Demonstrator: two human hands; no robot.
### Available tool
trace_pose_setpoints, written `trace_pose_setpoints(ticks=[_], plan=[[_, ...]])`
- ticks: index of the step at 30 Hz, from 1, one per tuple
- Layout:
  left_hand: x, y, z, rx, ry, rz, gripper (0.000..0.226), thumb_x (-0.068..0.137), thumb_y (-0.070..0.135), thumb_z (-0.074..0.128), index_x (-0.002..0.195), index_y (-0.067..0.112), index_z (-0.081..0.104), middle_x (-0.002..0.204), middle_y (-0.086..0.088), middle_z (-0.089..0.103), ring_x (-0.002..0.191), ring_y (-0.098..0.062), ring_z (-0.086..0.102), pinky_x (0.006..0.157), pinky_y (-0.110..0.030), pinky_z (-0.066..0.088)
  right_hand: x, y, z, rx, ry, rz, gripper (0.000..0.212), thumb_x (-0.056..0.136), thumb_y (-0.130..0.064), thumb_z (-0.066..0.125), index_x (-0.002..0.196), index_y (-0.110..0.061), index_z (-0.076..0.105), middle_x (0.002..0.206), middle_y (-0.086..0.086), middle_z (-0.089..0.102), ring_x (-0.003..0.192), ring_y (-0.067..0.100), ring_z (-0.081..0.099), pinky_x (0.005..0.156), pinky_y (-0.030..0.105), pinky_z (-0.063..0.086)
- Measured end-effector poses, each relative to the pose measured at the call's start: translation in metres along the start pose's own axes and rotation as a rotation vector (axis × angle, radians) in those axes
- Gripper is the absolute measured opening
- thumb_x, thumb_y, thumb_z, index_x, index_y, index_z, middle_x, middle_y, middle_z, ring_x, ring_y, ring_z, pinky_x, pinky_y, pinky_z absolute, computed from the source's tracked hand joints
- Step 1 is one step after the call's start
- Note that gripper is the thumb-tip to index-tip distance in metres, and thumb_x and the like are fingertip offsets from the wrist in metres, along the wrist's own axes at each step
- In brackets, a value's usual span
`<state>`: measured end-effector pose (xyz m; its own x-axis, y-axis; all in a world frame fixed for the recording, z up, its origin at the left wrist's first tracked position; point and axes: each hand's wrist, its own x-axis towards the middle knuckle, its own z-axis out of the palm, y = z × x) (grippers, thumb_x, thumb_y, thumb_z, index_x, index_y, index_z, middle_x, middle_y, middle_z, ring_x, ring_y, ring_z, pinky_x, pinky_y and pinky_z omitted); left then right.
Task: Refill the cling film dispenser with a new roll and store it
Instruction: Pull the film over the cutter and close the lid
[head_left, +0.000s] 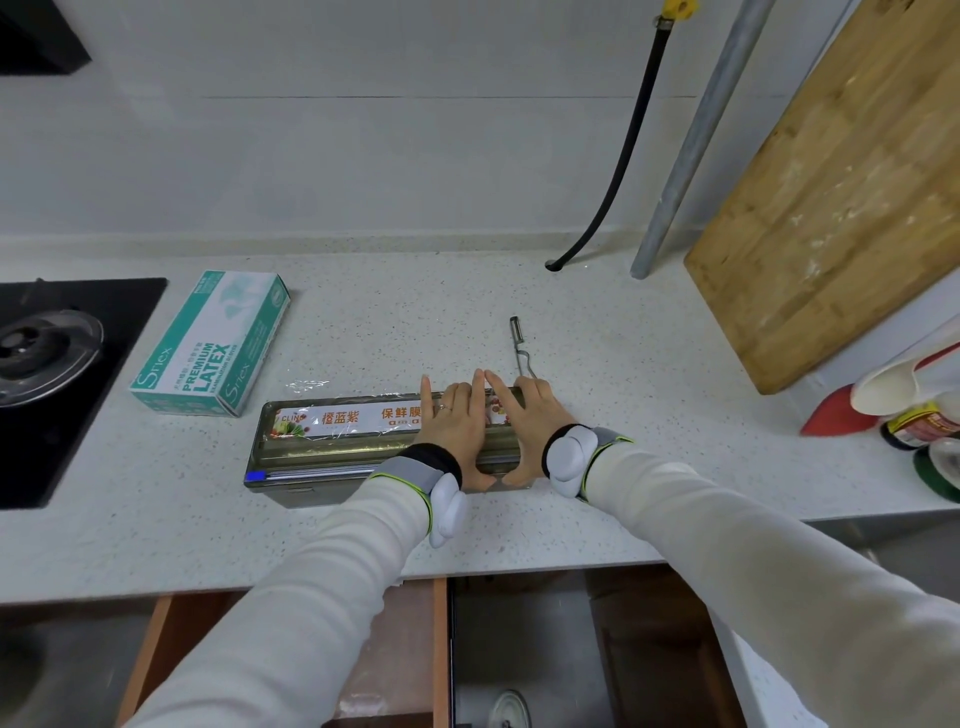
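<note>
glove box (210, 345): "premium latex"; cling film roll (353, 417): "cling".

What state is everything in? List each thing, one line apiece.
cling film dispenser: flat on the counter, roll inside.
left hand: fingers straight, pressing on the dispenser.
right hand: same, beside it.
blue slide cutter: at the left end.
drawer: open.
cutting board: propped at a lean.
burner: no flame.

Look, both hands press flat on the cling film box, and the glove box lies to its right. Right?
No. The head view shows the glove box lying to the left of the cling film box. The left hand and right hand do press flat on it.
</note>
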<state>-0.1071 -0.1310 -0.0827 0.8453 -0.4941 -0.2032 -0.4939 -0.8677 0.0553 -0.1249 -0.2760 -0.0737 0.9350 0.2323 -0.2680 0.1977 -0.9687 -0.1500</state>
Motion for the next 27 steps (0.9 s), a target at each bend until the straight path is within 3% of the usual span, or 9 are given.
trace_pose_setpoints(ticks=[13, 19, 27], plan=[[-0.003, 0.006, -0.007, 0.119, -0.017, 0.011, 0.131, 0.062, 0.065, 0.066, 0.146, -0.006, -0.005, 0.139, -0.015, 0.029, 0.132, -0.034, 0.028, 0.109, -0.066, -0.007, 0.003, 0.002, 0.008, -0.098, 0.035, -0.007, 0.132, 0.059, -0.067, 0.068, 0.150, -0.011, -0.011, 0.137, 0.017, 0.032, 0.126, 0.034, 0.032, 0.112, 0.042, 0.025], [-0.001, -0.001, -0.006, 0.090, 0.007, 0.023, 0.130, 0.064, 0.069, 0.062, 0.147, -0.005, -0.006, 0.140, -0.013, 0.029, 0.134, -0.031, 0.027, 0.108, -0.066, -0.010, 0.006, 0.003, 0.009, -0.036, 0.044, 0.006, 0.133, 0.057, -0.062, 0.071, 0.150, -0.020, -0.013, 0.134, 0.015, 0.034, 0.124, 0.033, 0.033, 0.107, 0.042, 0.034], [0.016, -0.027, -0.016, 0.094, -0.070, -0.021, 0.136, 0.065, 0.063, 0.070, 0.145, 0.000, -0.020, 0.157, -0.019, -0.001, 0.147, -0.033, -0.005, 0.107, -0.064, -0.015, 0.036, -0.005, -0.004, -0.008, 0.033, 0.022, 0.138, 0.053, -0.055, 0.080, 0.149, -0.024, -0.014, 0.137, 0.016, 0.033, 0.126, 0.033, 0.034, 0.108, 0.043, 0.034]])
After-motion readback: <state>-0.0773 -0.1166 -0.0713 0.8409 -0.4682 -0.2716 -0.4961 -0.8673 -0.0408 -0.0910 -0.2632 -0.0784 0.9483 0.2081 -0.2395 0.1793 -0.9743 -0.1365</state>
